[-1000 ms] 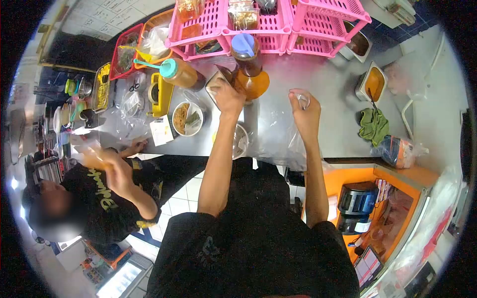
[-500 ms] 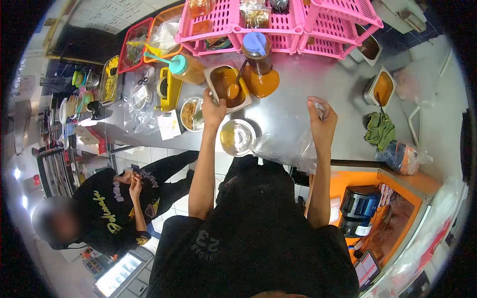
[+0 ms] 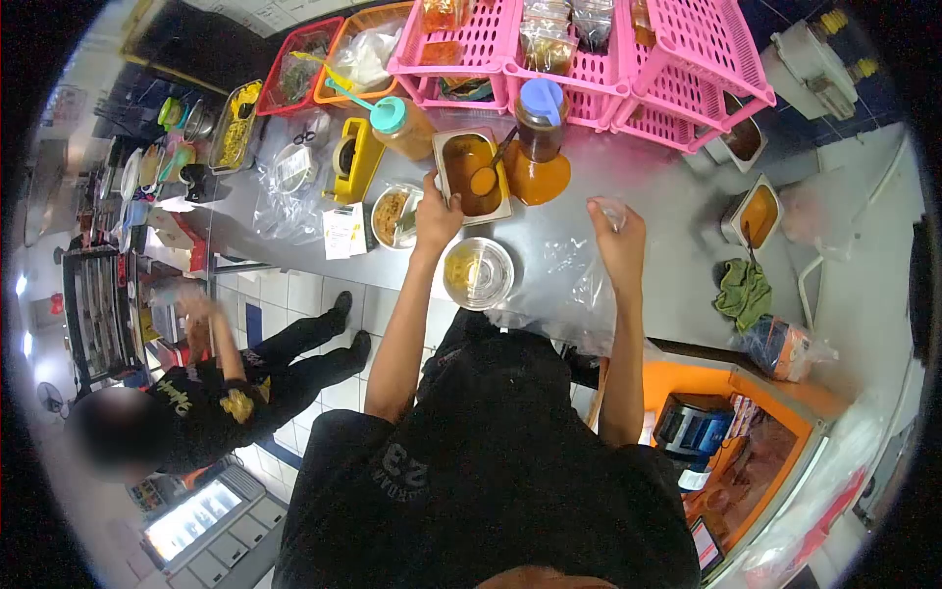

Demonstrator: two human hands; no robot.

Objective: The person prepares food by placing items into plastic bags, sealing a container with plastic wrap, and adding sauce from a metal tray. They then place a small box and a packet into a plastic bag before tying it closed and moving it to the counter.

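Observation:
My left hand (image 3: pixel 437 214) is closed on the near left edge of a metal sauce container (image 3: pixel 475 177). A ladle rests in its brown-orange sauce. My right hand (image 3: pixel 620 236) is raised over the counter, its fingers pinched round a small clear plastic item (image 3: pixel 612 212), perhaps a bag. Just below the container sits a round metal bowl (image 3: pixel 479 274) with something yellowish in it. A bowl of brown food (image 3: pixel 390 218) is left of my left hand. Clear plastic bags (image 3: pixel 574 290) lie between the metal bowl and my right forearm.
Pink baskets (image 3: pixel 574 71) stand along the back. A blue-lidded jar (image 3: pixel 541 123) sits beside spilled orange sauce (image 3: pixel 542 182). Further left are a teal-lidded jar (image 3: pixel 402 130) and a yellow tape dispenser (image 3: pixel 355 162). A green cloth (image 3: pixel 743 294) lies right. Another person (image 3: pixel 196 412) stands at left.
The view has shifted, so the counter items appear further right. My right hand appears slightly nearer the sauce container. The other person has turned toward the left-hand shelves, arm extended.

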